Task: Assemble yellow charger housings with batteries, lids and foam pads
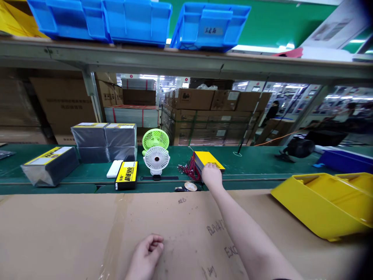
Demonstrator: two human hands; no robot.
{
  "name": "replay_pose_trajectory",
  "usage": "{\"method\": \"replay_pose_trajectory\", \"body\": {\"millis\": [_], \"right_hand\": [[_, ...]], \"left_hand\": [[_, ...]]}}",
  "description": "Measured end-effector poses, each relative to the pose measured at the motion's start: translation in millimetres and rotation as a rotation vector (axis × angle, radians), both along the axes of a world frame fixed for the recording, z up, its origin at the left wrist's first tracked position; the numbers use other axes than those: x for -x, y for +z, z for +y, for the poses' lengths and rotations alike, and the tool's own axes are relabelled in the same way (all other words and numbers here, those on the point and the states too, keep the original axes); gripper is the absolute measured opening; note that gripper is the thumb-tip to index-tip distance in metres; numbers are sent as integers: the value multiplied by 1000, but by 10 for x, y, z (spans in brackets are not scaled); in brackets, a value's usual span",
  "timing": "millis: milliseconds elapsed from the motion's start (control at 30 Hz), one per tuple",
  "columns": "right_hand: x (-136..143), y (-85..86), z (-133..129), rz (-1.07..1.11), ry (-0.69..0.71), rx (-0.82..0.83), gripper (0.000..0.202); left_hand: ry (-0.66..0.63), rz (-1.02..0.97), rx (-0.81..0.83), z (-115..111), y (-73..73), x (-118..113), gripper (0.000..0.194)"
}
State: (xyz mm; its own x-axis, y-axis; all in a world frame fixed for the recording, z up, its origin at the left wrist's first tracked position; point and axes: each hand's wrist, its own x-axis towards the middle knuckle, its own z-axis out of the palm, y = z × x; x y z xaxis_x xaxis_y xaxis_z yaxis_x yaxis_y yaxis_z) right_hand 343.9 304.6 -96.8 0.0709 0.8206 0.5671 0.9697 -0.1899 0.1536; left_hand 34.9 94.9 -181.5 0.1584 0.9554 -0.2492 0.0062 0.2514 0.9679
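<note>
My right hand (212,177) reaches forward to a yellow-topped stack (209,158) on the green bench. Its fingers are closed over the stack's near edge; the fingertips are partly hidden. Thin red wires (190,168) with small light ends lie bunched against the stack's left side. Nearer to me, my left hand (148,252) hovers over or rests on the cardboard sheet (70,233), fingers curled in and nothing visible in them. A round light-coloured disc (190,186) and a small dark item lie just left of my right hand.
A white fan (156,159), a green fan (155,139) and a yellow-and-black box (126,174) stand on the bench, with wrapped box bundles (106,142) at left. A yellow bin (323,206) sits right. Blue bins (211,27) line the overhead shelf (186,64).
</note>
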Motion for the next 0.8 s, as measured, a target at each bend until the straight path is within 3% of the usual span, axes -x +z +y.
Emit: {"method": "replay_pose_trajectory", "body": {"millis": [267, 433, 533, 633, 733, 800], "right_hand": [[143, 63, -6, -24, 23, 4, 26], [183, 137, -186, -22, 106, 7, 22], [258, 144, -491, -33, 216, -13, 25], [381, 144, -973, -45, 363, -64, 28], [568, 179, -1548, -28, 709, -297, 30], [741, 207, -1915, 19, 906, -375, 45]], "left_hand": [[8, 23, -14, 1, 4, -2, 35], [35, -13, -9, -18, 44, -3, 33], [39, -32, -15, -34, 54, 9, 33], [22, -25, -32, -49, 76, 28, 34], [-1, -8, -23, -74, 145, 47, 38], [-42, -52, -6, -102, 204, 61, 46]]}}
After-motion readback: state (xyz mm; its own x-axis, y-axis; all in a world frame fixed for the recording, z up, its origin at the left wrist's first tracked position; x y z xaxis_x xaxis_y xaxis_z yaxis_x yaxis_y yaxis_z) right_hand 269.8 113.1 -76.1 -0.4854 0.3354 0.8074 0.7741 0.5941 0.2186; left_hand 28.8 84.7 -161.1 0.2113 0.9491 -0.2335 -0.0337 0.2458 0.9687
